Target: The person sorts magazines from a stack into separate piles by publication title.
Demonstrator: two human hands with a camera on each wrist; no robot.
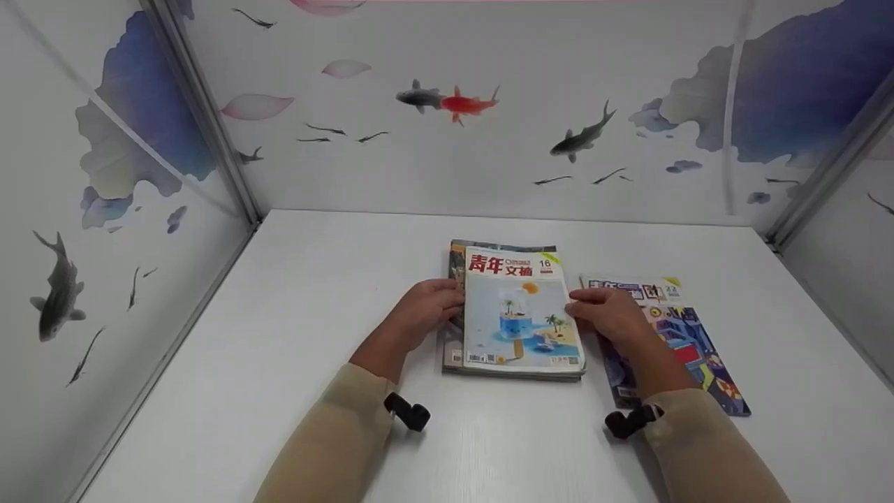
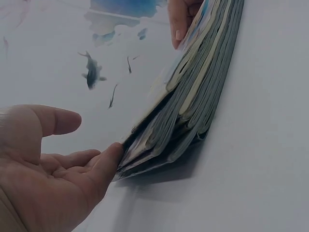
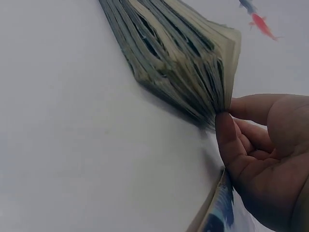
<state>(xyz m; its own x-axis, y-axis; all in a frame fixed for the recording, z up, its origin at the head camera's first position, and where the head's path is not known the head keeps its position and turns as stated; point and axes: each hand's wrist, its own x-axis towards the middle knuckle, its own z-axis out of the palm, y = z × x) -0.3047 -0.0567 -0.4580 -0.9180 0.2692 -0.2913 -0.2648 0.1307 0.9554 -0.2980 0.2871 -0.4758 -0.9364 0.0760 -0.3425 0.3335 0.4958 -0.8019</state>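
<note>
A stack of magazines lies in the middle of the table, topped by a magazine with a beach picture and red lettering (image 1: 520,314). Darker magazines (image 1: 454,349) show beneath it at the left and top edges. My left hand (image 1: 422,311) touches the stack's left side; in the left wrist view, its thumb (image 2: 112,157) meets the spine edges while another finger stands off. My right hand (image 1: 614,318) touches the right side, and its fingertips lie against the page edges (image 3: 178,72). A blue magazine (image 1: 698,356) lies partly under that hand and forearm.
The white table (image 1: 314,265) is bounded by a back wall (image 1: 447,175) and side walls painted with fish and lotus leaves. Metal posts (image 1: 209,112) stand at the back corners. Black clips (image 1: 412,413) sit at both sleeve cuffs.
</note>
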